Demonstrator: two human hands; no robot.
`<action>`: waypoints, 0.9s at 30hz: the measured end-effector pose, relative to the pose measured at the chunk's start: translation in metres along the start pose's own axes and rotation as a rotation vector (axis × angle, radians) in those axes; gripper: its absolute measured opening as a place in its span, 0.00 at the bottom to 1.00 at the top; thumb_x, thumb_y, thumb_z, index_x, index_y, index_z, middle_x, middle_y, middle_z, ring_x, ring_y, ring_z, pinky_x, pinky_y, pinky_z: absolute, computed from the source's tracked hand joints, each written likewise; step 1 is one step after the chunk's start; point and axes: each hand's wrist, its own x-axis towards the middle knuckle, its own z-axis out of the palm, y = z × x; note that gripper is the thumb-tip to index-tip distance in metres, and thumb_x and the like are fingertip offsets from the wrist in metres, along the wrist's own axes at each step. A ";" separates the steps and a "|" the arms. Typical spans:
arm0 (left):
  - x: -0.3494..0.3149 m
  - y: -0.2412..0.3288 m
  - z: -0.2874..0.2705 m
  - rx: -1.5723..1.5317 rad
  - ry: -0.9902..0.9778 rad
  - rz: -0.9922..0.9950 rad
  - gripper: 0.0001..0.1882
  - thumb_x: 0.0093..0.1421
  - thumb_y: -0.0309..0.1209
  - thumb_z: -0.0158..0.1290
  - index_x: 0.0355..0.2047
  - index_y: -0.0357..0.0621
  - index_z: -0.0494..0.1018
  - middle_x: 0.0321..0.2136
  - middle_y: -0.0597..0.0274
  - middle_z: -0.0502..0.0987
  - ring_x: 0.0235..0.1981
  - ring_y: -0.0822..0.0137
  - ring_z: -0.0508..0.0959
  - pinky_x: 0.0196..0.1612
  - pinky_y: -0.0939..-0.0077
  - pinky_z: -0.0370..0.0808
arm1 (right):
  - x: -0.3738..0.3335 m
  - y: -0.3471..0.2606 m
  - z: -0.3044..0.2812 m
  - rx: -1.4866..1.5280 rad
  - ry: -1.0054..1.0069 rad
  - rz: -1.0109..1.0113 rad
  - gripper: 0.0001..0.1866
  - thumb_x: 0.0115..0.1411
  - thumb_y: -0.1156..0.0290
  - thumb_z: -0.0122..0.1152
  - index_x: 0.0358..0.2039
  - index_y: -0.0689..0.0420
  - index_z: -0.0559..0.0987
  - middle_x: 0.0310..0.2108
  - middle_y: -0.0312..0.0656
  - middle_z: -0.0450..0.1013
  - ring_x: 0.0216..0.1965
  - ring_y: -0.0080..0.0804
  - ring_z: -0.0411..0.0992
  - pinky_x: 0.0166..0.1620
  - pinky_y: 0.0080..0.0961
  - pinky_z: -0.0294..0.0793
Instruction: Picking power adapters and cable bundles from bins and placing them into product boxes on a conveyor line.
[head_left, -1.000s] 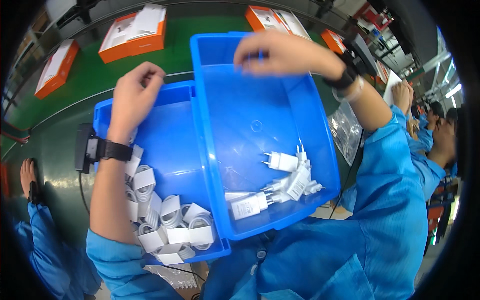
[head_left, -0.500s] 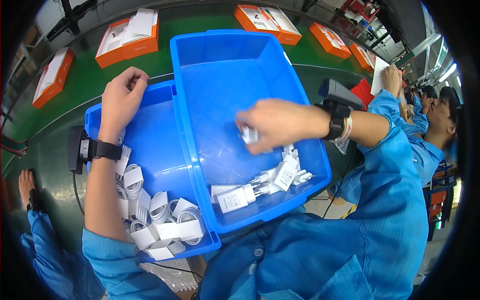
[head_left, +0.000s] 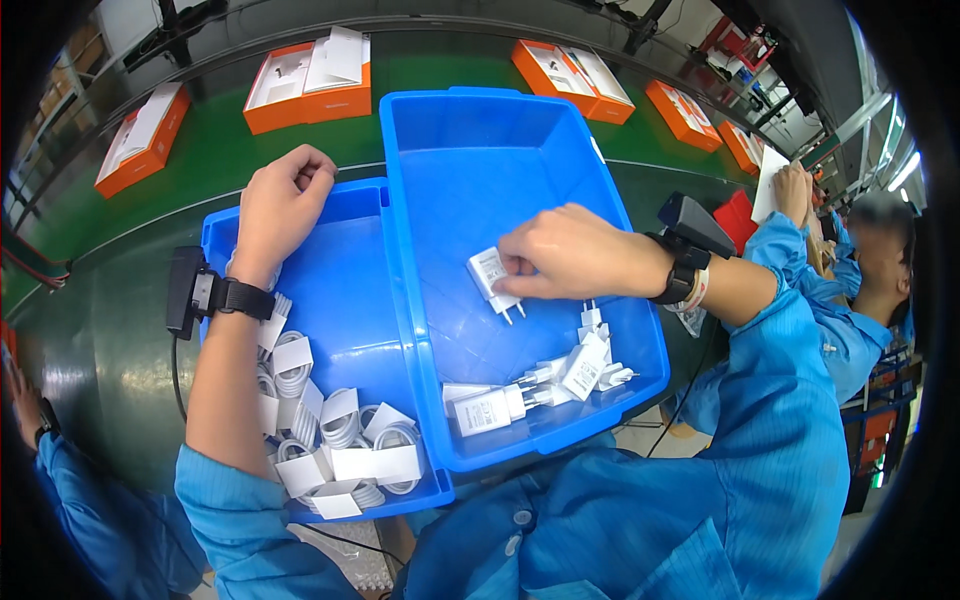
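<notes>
My right hand [head_left: 572, 254] pinches a white power adapter [head_left: 486, 270] over the right blue bin [head_left: 475, 170], the adapter's two prongs pointing down. Several more white power adapters [head_left: 584, 368] lie piled at the near end of that bin. Over the far rim of the left blue bin [head_left: 352, 258], my left hand [head_left: 284, 203] hangs with curled fingers and nothing visible in them. Coiled white cables [head_left: 342, 422] in paper wraps fill the near and left parts of the left bin.
Open orange boxes with white inserts, among them one box [head_left: 310, 100] at the back left and one [head_left: 575, 80] at the back, stand along the green bench [head_left: 425, 75]. A co-worker [head_left: 850, 270] stands on the right. Another person's sleeve [head_left: 90, 500] shows at the left.
My right hand has turned and moved slightly right, showing the power adapter clearly between its fingers. My left hand keeps its pose. The whole view has shifted a little.
</notes>
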 end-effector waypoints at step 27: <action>-0.005 0.004 0.002 0.115 0.020 0.049 0.08 0.56 0.35 0.53 0.29 0.47 0.79 0.25 0.61 0.81 0.30 0.61 0.80 0.34 0.65 0.75 | 0.142 0.036 -0.201 -0.418 0.639 -0.273 0.29 0.49 0.63 0.70 0.49 0.66 0.77 0.38 0.51 0.78 0.39 0.41 0.78 0.46 0.32 0.77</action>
